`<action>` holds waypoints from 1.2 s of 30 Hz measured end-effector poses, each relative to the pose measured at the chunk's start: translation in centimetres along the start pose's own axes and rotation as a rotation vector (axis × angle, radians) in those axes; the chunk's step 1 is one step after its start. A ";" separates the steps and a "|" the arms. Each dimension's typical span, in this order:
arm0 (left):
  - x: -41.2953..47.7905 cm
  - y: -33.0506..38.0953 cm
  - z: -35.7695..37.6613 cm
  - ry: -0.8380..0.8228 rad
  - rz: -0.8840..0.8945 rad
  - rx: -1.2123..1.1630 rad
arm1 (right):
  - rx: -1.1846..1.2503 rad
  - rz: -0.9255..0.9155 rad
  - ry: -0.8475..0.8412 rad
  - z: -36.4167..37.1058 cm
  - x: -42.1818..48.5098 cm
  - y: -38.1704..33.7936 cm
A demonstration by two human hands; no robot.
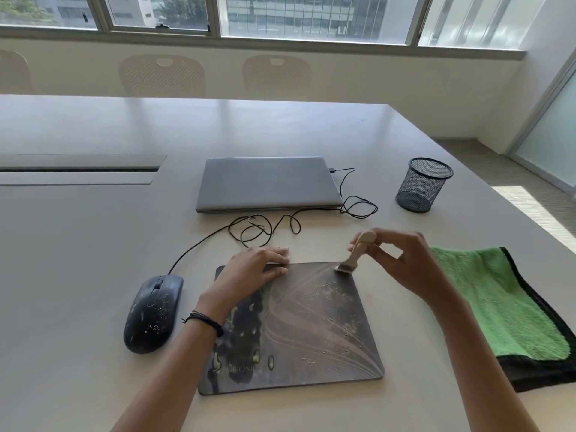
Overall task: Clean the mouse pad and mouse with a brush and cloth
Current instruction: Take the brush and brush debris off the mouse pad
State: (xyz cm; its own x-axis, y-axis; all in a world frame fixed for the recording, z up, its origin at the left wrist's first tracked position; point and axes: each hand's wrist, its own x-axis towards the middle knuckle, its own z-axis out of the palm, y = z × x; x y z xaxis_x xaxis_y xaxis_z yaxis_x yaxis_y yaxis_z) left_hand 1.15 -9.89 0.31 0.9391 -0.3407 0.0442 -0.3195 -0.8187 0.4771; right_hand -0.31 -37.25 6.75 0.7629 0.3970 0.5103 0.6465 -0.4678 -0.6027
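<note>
A dark mouse pad lies on the table in front of me, sprinkled with pale crumbs on its right half. My left hand rests flat on the pad's far left corner, fingers spread. My right hand grips a small beige brush, whose bristles touch the pad's far right corner. A black wired mouse, speckled with crumbs, sits left of the pad. A green cloth with a black edge lies folded to the right of the pad.
A shut grey laptop lies behind the pad, with the mouse cable looped in front of it. A black mesh pen cup stands at the back right, near the table's right edge. Chairs stand along the far side.
</note>
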 end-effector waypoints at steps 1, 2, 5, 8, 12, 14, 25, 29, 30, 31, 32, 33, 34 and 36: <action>0.0 0.1 0.0 0.000 0.000 0.007 | 0.000 -0.007 -0.032 -0.1 -0.1 -0.1; 0.0 0.1 -0.1 0.000 -0.001 0.012 | -0.004 -0.014 -0.058 -0.2 -0.2 -0.3; 0.0 0.1 -0.1 0.001 0.002 0.014 | 0.005 -0.027 -0.050 -0.5 -0.1 -0.7; -0.1 0.1 -0.2 -0.003 -0.001 0.015 | 0.001 -0.009 -0.005 -0.5 0.0 -0.8; -0.1 0.1 -0.2 -0.007 -0.002 0.019 | -0.017 0.002 -0.098 -0.5 -0.6 -0.7; -0.1 0.2 -0.3 -0.004 -0.004 0.020 | 0.019 0.005 -0.115 -0.8 -0.8 -1.0; -0.3 0.5 -0.3 0.007 -0.003 0.010 | 0.086 -0.019 -0.117 -1.2 -1.1 -1.4; -0.3 0.4 -0.3 0.010 -0.005 0.004 | 0.055 -0.001 -0.020 -1.3 -0.9 -1.1; -0.3 0.4 -0.3 0.008 -0.004 0.003 | 0.040 0.005 -0.029 -1.1 -1.0 -1.0; -0.3 0.4 -0.3 0.006 -0.003 0.003 | 0.045 0.010 -0.054 -1.1 -1.0 -1.1; -0.2 0.3 -0.3 0.004 -0.004 0.004 | 0.065 0.021 -0.086 -1.0 -1.2 -1.2; -0.2 0.3 -0.3 0.004 -0.005 0.005 | 0.078 0.028 -0.118 -1.1 -1.3 -1.3; -0.2 0.3 -0.3 0.004 -0.006 0.005 | 0.087 0.035 -0.149 -1.1 -1.3 -1.5; -0.2 0.3 -0.3 0.007 -0.007 0.006 | 0.128 0.055 -0.167 -1.4 -1.2 -1.8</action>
State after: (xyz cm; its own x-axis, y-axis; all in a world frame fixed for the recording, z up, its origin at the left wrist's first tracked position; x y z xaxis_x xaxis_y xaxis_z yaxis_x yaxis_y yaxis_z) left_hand 0.90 -9.98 0.70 0.9421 -0.3320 0.0470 -0.3139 -0.8237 0.4722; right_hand -2.35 -38.01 8.07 0.7796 0.5039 0.3720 0.5902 -0.3923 -0.7055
